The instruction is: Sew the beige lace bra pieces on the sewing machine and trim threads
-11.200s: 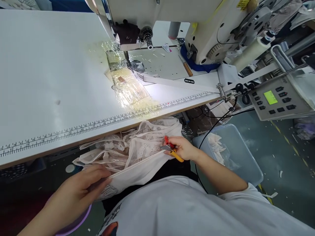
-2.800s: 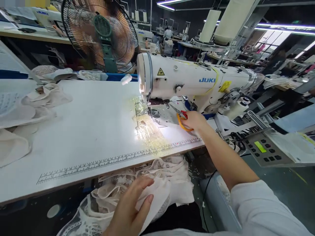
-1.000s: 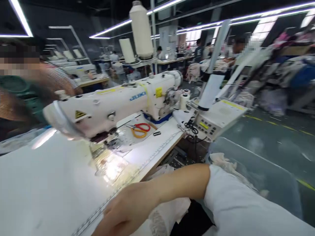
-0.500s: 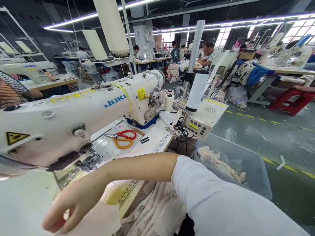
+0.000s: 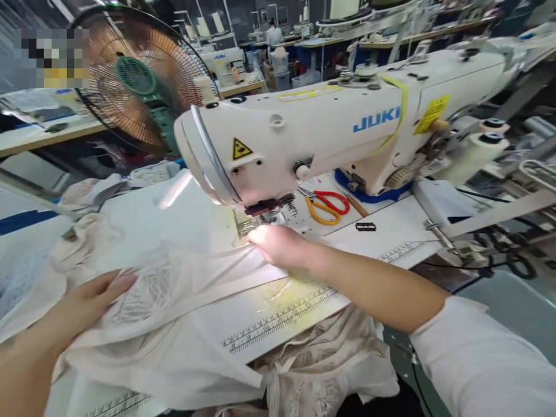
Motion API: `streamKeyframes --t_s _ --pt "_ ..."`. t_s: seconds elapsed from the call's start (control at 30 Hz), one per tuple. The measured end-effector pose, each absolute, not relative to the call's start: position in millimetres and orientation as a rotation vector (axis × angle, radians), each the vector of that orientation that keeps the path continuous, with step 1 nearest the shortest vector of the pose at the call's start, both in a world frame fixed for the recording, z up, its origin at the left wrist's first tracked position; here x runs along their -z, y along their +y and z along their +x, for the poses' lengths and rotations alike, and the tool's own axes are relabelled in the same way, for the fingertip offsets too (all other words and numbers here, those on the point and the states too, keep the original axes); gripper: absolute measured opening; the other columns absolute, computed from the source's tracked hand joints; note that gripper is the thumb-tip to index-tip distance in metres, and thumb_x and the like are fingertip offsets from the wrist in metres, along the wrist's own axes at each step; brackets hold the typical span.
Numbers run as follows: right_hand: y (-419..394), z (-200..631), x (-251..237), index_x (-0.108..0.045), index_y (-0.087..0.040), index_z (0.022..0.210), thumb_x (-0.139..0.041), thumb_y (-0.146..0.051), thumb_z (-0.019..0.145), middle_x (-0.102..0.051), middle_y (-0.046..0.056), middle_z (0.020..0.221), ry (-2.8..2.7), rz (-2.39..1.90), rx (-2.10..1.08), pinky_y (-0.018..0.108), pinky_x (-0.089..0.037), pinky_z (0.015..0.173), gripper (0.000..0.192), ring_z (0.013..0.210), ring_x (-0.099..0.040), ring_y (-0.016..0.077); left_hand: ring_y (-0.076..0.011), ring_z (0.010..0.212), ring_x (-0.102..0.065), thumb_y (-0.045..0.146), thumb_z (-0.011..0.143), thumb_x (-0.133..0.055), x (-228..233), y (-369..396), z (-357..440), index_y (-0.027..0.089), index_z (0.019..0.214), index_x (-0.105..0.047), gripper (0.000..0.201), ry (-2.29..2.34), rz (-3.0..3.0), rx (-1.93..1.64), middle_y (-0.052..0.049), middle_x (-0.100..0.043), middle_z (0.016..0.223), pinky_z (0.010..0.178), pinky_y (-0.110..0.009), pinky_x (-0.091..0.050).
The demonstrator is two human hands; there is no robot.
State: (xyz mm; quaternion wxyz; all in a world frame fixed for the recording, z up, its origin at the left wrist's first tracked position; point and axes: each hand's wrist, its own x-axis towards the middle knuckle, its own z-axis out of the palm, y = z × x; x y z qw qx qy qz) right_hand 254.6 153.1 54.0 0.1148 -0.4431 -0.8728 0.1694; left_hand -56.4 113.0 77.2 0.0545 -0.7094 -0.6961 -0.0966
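A cream lace-and-fabric garment (image 5: 174,301) lies spread over the white sewing table (image 5: 143,214) and hangs off its front edge. My left hand (image 5: 82,304) presses flat on the garment's left part. My right hand (image 5: 278,246) pinches the garment's edge just in front of the presser foot of the white JUKI sewing machine (image 5: 330,133). Red-and-orange scissors (image 5: 325,205) lie on the machine bed behind my right hand, apart from it.
A razor blade (image 5: 365,226) lies on the table near a printed ruler (image 5: 299,310) along the front edge. More cream fabric pieces (image 5: 87,194) are piled at the left. A copper-coloured fan (image 5: 134,75) stands behind. Thread cones (image 5: 473,153) sit at right.
The view swung back left to the table. The garment came up from my lap onto the table; my right hand now holds its edge at the needle and my left hand lies on it.
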Motion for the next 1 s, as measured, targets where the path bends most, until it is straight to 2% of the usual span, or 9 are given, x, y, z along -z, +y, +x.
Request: streamKeyframes --t_s 0.13,0.23,0.33,0.47,0.53,0.63,0.8,0.9,1.0 --pt "150 252 -53 -0.057 -0.016 0.100 -0.043 -0.007 0.081 -0.063 0.008 0.089 -2.517 -1.410 -0.389 0.027 -0.035 0.053 0.025 0.072 -0.056 0.0206 -0.0204 0.078 -0.063 0.044 0.090 -0.037 -95 142 -55 0.011 0.109 -0.057 0.043 -2.253 -1.950 0.085 -0.008 -0.067 0.092 0.073 -0.036 -0.052" --pt "149 248 -53 -0.059 -0.018 0.096 -0.040 -0.006 0.083 -0.062 0.008 0.094 -2.507 -1.449 -0.286 0.028 -0.038 0.059 0.025 0.084 -0.056 0.0219 -0.0218 0.086 -0.063 0.034 0.090 -0.036 -100 140 -17 0.013 0.106 -0.058 0.034 -1.883 -2.135 0.213 -0.010 -0.067 0.097 0.070 -0.033 -0.052" --pt "146 247 -55 -0.062 -0.017 0.092 -0.039 -0.007 0.085 -0.061 0.011 0.101 -2.515 -1.478 -0.185 0.030 -0.040 0.068 0.025 0.097 -0.053 0.0244 -0.0200 0.093 -0.064 0.027 0.092 -0.032 -83 125 34 0.014 0.102 -0.062 0.035 -1.366 -2.627 0.255 -0.010 -0.068 0.104 0.078 -0.030 -0.052" --pt "137 258 -67 -0.064 -0.015 0.085 -0.045 -0.012 0.085 -0.063 0.010 0.089 -2.613 -1.460 -0.118 0.028 -0.040 0.063 0.019 0.084 -0.057 0.0220 -0.0221 0.105 -0.062 0.025 0.093 -0.028 -50 121 73 0.012 0.117 -0.058 0.041 -1.046 -2.854 0.211 -0.012 -0.064 0.120 0.085 -0.032 -0.052" --pt "130 268 -72 -0.065 -0.015 0.081 -0.051 -0.019 0.086 -0.064 0.008 0.081 -2.752 -1.331 -0.116 0.027 -0.039 0.059 0.016 0.075 -0.058 0.0197 -0.0235 0.108 -0.060 0.028 0.093 -0.030 -42 124 77 0.012 0.120 -0.057 0.042 -1.052 -2.853 0.192 -0.012 -0.061 0.124 0.089 -0.035 -0.051" --pt "123 283 -71 -0.066 -0.015 0.081 -0.056 -0.028 0.085 -0.066 0.007 0.082 -2.963 -0.992 -0.145 0.028 -0.038 0.058 0.017 0.076 -0.058 0.0196 -0.0257 0.111 -0.058 0.032 0.093 -0.033 -37 130 76 0.013 0.122 -0.057 0.042 -1.068 -2.817 0.173 -0.012 -0.060 0.126 0.092 -0.038 -0.050" --pt "124 296 -57 -0.064 -0.014 0.081 -0.054 -0.030 0.087 -0.065 0.007 0.091 -2.946 -0.813 -0.177 0.030 -0.039 0.062 0.020 0.083 -0.056 0.0203 -0.0355 0.114 -0.053 0.039 0.090 -0.041 -35 140 83 0.006 0.122 -0.057 0.048 -1.170 -2.656 0.115 -0.022 -0.054 0.130 0.090 -0.047 -0.049" --pt "127 301 -55 -0.063 -0.014 0.084 -0.055 -0.031 0.087 -0.064 0.008 0.095 -2.915 -0.782 -0.238 0.031 -0.041 0.069 0.019 0.088 -0.055 0.0206 -0.0347 0.106 -0.056 0.039 0.088 -0.046 -41 149 90 0.006 0.119 -0.058 0.047 -1.300 -2.630 0.062 -0.023 -0.058 0.119 0.083 -0.045 -0.051" --pt "128 306 -57 -0.062 -0.014 0.084 -0.058 -0.032 0.085 -0.063 0.007 0.093 -2.938 -0.742 -0.284 0.031 -0.041 0.073 0.019 0.089 -0.054 0.0206 -0.0310 0.094 -0.058 0.037 0.088 -0.047 -49 154 96 0.007 0.108 -0.062 0.039 -1.339 -2.667 0.027 -0.018 -0.061 0.103 0.077 -0.043 -0.051"
